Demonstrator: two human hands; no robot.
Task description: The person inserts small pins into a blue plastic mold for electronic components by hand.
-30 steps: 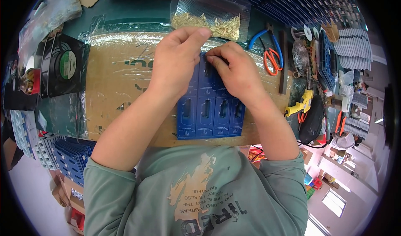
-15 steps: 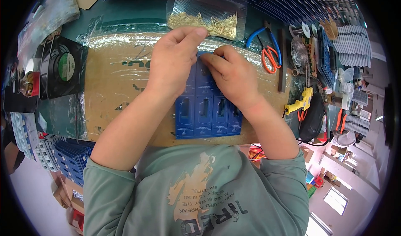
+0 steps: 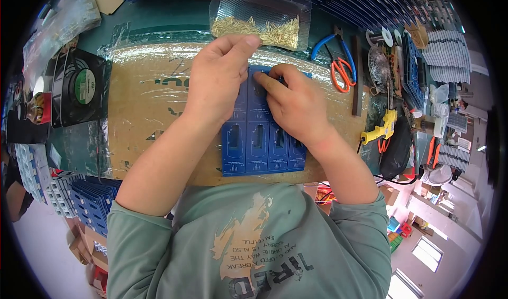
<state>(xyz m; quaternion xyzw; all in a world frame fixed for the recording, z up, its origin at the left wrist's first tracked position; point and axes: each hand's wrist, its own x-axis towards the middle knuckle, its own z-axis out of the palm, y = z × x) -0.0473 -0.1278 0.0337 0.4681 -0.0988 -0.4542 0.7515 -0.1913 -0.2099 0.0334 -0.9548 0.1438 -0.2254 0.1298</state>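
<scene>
A blue circuit-board panel (image 3: pixel 257 164) with several slotted sections lies flat in front of me, its upper part partly covered by my hands. Over its upper left, my left hand (image 3: pixel 218 82) is closed, thumb and forefinger pinched together; whatever sits between them is too small to make out. My right hand (image 3: pixel 299 103) rests on the panel's upper right. Its fingers are bent and drawn together, with the tips near the panel's far edge, and anything they pinch is hidden. Just beyond my left fingertips is a clear plastic tray (image 3: pixel 259 5) holding many thin brass pins (image 3: pixel 280 33).
Cardboard (image 3: pixel 143 108) under clear film covers the bench. To the right lie blue-and-orange-handled pliers (image 3: pixel 344 68), a dark bar (image 3: pixel 357 82) and a yellow-handled tool (image 3: pixel 382 129). A black fan (image 3: pixel 79 87) stands left. Stacked blue boards (image 3: pixel 370 7) line the far right.
My right hand has shifted slightly toward me, and its fingers have moved, uncovering more of the panel's far edge. My left hand stays pinched in nearly the same place.
</scene>
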